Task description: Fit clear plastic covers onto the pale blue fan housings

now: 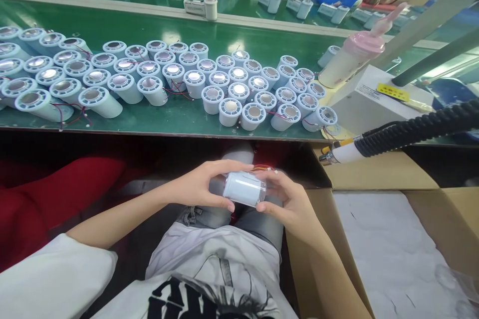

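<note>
Both hands share one grip: the left hand closes over the near end and top of a white cylindrical housing, thumb beneath and fingers above, while the right hand cups the far end from below with its fingers curled round the part. The housing lies on its side, held above the person's lap, below the front edge of the green bench and just left of an open cardboard box lined with white paper. Thin red wires show at the upper edge of the part, beside the right fingers. On the bench, many like housings stand in close rows, open ends up, several trailing red leads; a second group stands to the left. A pink-capped bottle leans at the right, and a tool on a coiled black hose hangs over the box edge. Other people's arms appear at the far side of the line. Judged from this pose, the step in hand is a close look at, or handling of, a single unit lifted off the bench; the next move would call for turning the part between the fingers without pinching the leads, keeping them clear of both palms.
</note>
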`<state>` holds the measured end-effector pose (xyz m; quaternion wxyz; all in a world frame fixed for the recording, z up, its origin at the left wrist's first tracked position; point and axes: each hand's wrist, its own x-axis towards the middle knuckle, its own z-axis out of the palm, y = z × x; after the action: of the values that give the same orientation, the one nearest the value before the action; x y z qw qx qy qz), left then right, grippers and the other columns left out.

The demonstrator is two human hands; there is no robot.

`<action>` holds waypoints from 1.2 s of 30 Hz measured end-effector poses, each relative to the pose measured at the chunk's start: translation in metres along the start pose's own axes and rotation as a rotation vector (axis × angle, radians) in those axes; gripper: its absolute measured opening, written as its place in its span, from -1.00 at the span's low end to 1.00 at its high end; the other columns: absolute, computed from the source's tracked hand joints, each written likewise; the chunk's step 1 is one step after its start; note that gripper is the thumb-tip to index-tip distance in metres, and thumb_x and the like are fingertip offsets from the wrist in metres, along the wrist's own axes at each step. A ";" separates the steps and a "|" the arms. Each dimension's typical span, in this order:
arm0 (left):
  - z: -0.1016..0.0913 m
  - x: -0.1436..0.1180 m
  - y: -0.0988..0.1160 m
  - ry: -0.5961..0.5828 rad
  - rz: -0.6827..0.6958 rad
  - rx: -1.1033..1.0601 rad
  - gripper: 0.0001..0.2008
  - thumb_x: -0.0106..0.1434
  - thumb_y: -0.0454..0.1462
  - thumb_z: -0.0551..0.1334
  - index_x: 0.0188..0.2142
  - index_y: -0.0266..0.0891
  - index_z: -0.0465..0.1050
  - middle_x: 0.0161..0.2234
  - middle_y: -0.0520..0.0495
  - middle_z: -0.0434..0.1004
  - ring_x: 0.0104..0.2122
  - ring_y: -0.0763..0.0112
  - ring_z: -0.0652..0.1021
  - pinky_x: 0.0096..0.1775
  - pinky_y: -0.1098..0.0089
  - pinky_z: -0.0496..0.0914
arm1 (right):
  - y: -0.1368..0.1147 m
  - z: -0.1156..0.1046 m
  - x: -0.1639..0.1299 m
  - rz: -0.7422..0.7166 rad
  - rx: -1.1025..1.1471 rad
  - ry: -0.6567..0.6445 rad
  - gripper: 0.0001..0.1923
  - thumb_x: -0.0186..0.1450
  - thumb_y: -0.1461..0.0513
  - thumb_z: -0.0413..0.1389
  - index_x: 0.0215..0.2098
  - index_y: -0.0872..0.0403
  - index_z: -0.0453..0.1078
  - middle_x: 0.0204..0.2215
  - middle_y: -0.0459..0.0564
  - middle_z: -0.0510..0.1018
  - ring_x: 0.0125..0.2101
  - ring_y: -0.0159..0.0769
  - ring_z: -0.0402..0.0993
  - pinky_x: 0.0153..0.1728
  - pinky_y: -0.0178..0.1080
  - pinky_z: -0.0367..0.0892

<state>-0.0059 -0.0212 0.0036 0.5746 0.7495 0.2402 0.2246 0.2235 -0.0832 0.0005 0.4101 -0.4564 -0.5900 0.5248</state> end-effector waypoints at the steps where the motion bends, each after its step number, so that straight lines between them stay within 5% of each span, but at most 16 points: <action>1: 0.000 0.000 0.000 -0.006 0.006 0.003 -0.26 0.04 -0.24 0.41 0.21 -0.08 0.23 0.18 -0.20 0.32 0.12 0.11 0.40 0.08 0.23 0.35 | 0.000 0.000 0.000 0.009 0.024 -0.006 -0.61 0.12 0.15 0.32 -0.10 -0.03 0.40 -0.12 -0.02 0.52 -0.13 -0.19 0.47 -0.19 -0.20 0.51; 16: 0.000 0.001 -0.002 -0.031 0.055 0.013 -0.26 0.05 -0.26 0.40 0.22 -0.04 0.22 0.20 -0.19 0.29 0.15 0.12 0.36 0.04 0.27 0.38 | 0.006 0.007 0.006 0.260 0.348 -0.007 -0.64 0.19 0.00 0.21 -0.19 0.05 0.33 -0.41 -0.10 0.51 -0.50 -0.43 0.43 -0.50 -0.39 0.44; 28: -0.002 -0.001 -0.006 -0.049 0.138 0.067 -0.25 0.06 -0.26 0.40 0.23 -0.06 0.20 0.22 -0.22 0.26 0.19 0.09 0.32 0.15 0.17 0.26 | 0.010 0.022 0.008 0.526 0.521 -0.011 -0.48 0.13 -0.19 0.12 -0.33 0.08 0.24 -0.70 -0.14 0.45 -0.73 -0.40 0.40 -0.80 -0.47 0.26; 36: 0.000 -0.001 -0.002 -0.037 0.195 0.051 -0.32 0.05 -0.32 0.40 0.17 -0.06 0.28 0.18 -0.22 0.30 0.17 0.08 0.34 0.12 0.15 0.30 | -0.003 0.023 0.014 0.841 0.568 -0.174 -0.32 0.41 -0.05 -0.43 -0.47 0.16 0.32 -0.72 -0.03 0.43 -0.84 -0.54 0.21 -0.87 -0.54 0.03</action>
<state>-0.0072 -0.0212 0.0013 0.5349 0.7878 0.1610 0.2596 0.1975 -0.0756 0.0011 0.2205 -0.4796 -0.2216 0.8199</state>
